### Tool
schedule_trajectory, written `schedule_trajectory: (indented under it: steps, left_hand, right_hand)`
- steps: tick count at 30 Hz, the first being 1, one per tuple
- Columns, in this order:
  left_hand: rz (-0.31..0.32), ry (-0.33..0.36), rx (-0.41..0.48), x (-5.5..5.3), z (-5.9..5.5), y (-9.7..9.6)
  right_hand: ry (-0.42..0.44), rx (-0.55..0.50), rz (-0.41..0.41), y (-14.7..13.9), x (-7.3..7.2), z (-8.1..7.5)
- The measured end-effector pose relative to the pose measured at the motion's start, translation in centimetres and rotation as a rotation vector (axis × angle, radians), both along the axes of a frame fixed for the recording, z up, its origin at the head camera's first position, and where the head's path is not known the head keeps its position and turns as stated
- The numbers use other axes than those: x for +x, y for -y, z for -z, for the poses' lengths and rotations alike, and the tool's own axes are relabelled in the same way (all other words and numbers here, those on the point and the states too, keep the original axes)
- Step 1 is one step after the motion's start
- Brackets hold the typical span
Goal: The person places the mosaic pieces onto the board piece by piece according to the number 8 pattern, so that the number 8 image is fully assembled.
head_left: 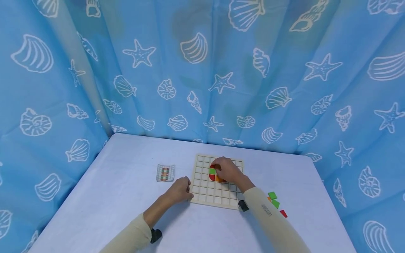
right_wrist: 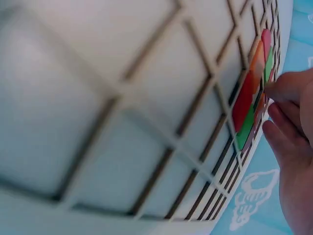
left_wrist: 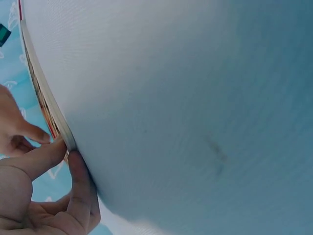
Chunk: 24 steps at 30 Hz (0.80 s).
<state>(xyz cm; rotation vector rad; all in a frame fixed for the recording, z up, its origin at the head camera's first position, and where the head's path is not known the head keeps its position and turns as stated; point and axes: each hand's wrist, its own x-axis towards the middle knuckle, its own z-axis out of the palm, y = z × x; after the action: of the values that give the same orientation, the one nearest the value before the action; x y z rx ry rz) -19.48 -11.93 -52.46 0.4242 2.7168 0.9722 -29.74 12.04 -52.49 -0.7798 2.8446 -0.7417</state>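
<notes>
Here: 2 hands (head_left: 178, 190) (head_left: 228, 171), 1 board (head_left: 212, 197), maybe 4 loose tiles (head_left: 275, 203).

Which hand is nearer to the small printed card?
Left. The left hand pinches the left edge of the grid board, close to the card; the right hand is farther right, over coloured pieces.

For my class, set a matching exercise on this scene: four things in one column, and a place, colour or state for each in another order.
Things
1. Left hand
2. Right hand
3. Patterned card
4. Curtain

Descriptions
A. Lying on the table, left of the board
B. Blue, with white shells and starfish
C. Pinching the board's edge
D. At the coloured pieces on the grid

Right pairs: 1-C, 2-D, 3-A, 4-B
</notes>
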Motion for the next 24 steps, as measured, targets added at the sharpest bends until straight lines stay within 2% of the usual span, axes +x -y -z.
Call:
schedule_trajectory:
  steps: [7,10,16,20,24]
  left_hand:
    - [-0.008,0.019,-0.020,-0.1,-0.1,-0.3]
    - [-0.022,0.039,-0.026,-0.2,-0.3,-0.1]
    - [-0.023,0.047,-0.032,-0.6,-0.7,0.1]
    - [-0.025,0.072,-0.037,-0.6,-0.6,-0.2]
    - [-0.031,0.078,-0.038,-0.5,-0.4,-0.6]
  right_hand:
    - [-0.061,-0.037,0.165,-4.7,2.5,-1.2]
    - [-0.052,-0.038,0.236,-7.0,3.9,-1.8]
    - [-0.014,-0.032,0.373,-10.7,6.9,-1.2]
    - [-0.035,-0.024,0.380,-12.5,8.6,-0.2]
    - [-0.012,-0.029,0.359,-13.5,9.9,0.5]
